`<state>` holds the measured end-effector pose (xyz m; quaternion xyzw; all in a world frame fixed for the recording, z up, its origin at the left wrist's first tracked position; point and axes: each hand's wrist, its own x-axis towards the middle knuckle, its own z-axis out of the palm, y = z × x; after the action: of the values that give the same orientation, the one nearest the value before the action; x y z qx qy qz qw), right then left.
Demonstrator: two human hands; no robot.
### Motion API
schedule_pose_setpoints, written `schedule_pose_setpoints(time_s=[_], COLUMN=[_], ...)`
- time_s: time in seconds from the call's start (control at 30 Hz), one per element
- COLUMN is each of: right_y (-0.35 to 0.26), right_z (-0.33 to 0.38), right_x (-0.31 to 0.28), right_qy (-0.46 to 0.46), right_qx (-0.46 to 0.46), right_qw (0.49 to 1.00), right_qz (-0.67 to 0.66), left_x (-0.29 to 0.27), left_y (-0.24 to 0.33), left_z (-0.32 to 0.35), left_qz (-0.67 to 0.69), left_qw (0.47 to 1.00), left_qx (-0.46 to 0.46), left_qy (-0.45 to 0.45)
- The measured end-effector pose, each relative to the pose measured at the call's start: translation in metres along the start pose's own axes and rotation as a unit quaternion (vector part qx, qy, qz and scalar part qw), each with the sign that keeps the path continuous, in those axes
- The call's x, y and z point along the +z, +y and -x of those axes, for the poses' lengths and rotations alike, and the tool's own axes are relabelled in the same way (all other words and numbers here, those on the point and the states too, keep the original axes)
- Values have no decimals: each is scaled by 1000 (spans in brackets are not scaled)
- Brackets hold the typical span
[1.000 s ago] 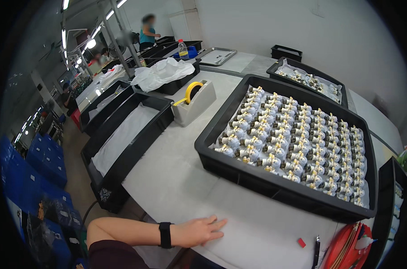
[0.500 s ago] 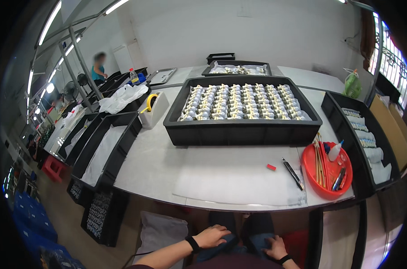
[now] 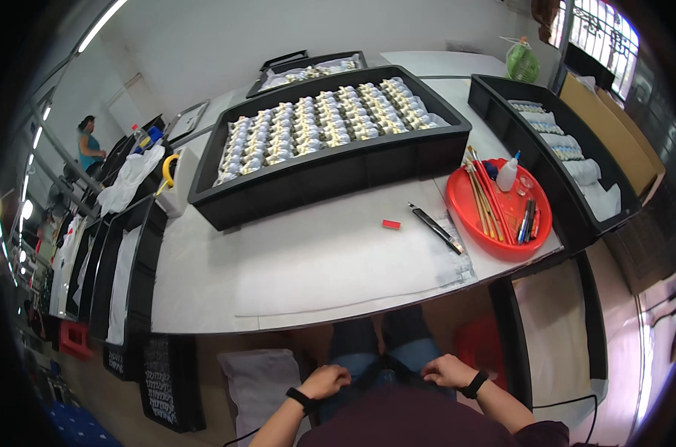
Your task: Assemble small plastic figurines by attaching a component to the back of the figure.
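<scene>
Over my lap, below the table's near edge, my left hand [image 3: 326, 381] and my right hand [image 3: 451, 371] sit apart, wristbands on both. The fingers of both look curled in by the dark clothing at my waist; what they hold, if anything, is hidden. On the table before me lies a white sheet [image 3: 330, 261]. A small red block [image 3: 391, 224] and a slim black pen-like tool [image 3: 436, 228] rest at its right side. A round red tray [image 3: 464, 220] beyond the tool holds brushes, markers and a squeeze bottle [image 3: 507, 175].
A large black crate [image 3: 338, 165] with rows of small white-and-gold pieces stands behind the sheet. Another black crate [image 3: 494, 112] with wrapped bundles stands at the right. A tape dispenser [image 3: 178, 179] and lined crates [image 3: 140, 261] are at left. Far left stands a person [image 3: 90, 145].
The view has turned and tilted, so the table sits higher and further left. My left hand has come off my thigh toward my waist; my right hand has risen toward my waist, fingers curled.
</scene>
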<state>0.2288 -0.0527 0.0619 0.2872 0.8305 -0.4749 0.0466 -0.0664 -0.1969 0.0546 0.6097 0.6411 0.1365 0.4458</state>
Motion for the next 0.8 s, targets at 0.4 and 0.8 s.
schedule_pose_setpoints(time_s=[0.4,0.8], right_y=[-71,-59], right_z=[-49,-84], right_x=[-206,-226], right_qy=[446,356], right_qx=[-136,-96], right_qw=[877,913], right_qz=[114,176], left_x=[-316,-394], left_y=[48,1], left_z=[-38,-120], left_qz=[433,442], left_qw=[734,645], left_qx=[-69,-19], left_qy=[520,623])
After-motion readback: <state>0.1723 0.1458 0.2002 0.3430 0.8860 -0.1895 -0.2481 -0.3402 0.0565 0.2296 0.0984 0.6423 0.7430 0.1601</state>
